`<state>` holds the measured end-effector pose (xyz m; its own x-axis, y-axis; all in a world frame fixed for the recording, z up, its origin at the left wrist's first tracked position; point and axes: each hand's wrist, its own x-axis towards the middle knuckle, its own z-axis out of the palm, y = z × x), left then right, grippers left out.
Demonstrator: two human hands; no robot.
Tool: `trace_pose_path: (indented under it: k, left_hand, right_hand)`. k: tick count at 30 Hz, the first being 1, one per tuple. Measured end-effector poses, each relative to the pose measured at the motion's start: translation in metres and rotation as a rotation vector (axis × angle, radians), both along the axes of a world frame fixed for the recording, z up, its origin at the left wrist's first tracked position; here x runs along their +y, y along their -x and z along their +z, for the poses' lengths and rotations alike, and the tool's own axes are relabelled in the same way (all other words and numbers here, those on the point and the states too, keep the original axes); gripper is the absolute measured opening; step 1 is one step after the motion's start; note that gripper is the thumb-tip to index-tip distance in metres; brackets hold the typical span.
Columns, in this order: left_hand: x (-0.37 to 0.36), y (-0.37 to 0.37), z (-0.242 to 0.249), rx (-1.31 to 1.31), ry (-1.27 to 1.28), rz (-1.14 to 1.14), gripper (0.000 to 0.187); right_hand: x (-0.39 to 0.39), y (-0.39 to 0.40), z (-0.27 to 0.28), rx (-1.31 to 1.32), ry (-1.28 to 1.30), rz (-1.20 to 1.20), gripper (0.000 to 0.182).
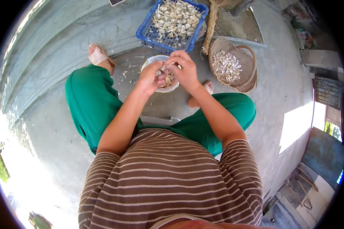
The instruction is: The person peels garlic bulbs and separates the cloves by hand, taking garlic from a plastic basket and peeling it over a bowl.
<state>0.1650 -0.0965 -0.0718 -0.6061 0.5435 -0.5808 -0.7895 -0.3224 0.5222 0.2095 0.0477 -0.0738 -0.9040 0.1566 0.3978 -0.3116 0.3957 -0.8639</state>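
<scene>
My left hand (150, 78) is closed around a garlic bulb (159, 72), which shows between the thumb and fingers. My right hand (184, 70) meets it from the right, thumb and fingertips pinched at the garlic; the exact bit in that pinch is too small to tell. Both hands are above a pale round basin (152, 60) on the floor between my feet. Brownish peelings (169, 81) lie in the basin, partly hidden by the hands.
A blue plastic crate (142, 33) of whole garlic bulbs (177, 19) stands ahead. To the right is a wicker basket (249, 72) of loose cloves (226, 65). A straw broom (210, 28) lies between them. Scraps of skin (130, 72) dot the floor near my left foot.
</scene>
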Motion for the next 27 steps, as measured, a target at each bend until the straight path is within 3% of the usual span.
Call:
trace_pose_path:
  k: [2, 4, 6, 8, 10, 15, 17, 21, 23, 24, 27]
  left_hand:
    - [-0.005, 0.005, 0.001, 0.019, -0.019, -0.066, 0.010]
    - [-0.010, 0.010, 0.000, 0.116, -0.049, -0.256, 0.014]
    - [-0.013, 0.014, -0.001, 0.119, -0.081, -0.289, 0.012]
    - [-0.010, 0.013, -0.001, 0.123, -0.107, -0.324, 0.010]
    - [-0.002, 0.007, -0.001, 0.103, -0.022, -0.089, 0.006]
    - [0.002, 0.001, 0.002, 0.096, -0.046, 0.032, 0.005]
    - [0.003, -0.001, 0.002, 0.091, -0.043, 0.071, 0.005]
    - [0.007, -0.007, -0.002, 0.304, -0.065, 0.123, 0.007]
    - [0.008, -0.008, -0.003, 0.388, -0.067, 0.136, 0.009]
    - [0.007, -0.008, -0.003, 0.430, 0.038, 0.111, 0.011]
    - [0.008, -0.008, -0.006, 0.578, 0.225, 0.054, 0.015]
  right_hand:
    - [0.010, 0.003, -0.003, -0.068, 0.232, 0.101, 0.014]
    - [0.017, 0.003, 0.000, -0.085, 0.235, 0.151, 0.014]
    - [0.019, 0.002, 0.005, -0.103, 0.242, 0.202, 0.014]
    - [0.018, -0.001, 0.011, -0.023, 0.089, 0.155, 0.014]
    - [0.013, -0.003, 0.012, 0.015, 0.013, 0.124, 0.014]
    - [0.007, -0.002, 0.001, 0.099, -0.043, 0.089, 0.014]
    - [0.002, -0.002, -0.009, -0.099, 0.406, 0.121, 0.015]
    - [-0.001, 0.001, -0.020, -0.307, 0.533, 0.071, 0.017]
    - [0.000, 0.001, -0.010, -0.489, 0.273, 0.064, 0.025]
    - [-0.002, 0.000, -0.009, -0.425, 0.046, 0.022, 0.028]
    - [-0.007, 0.000, -0.007, -0.238, -0.184, -0.040, 0.030]
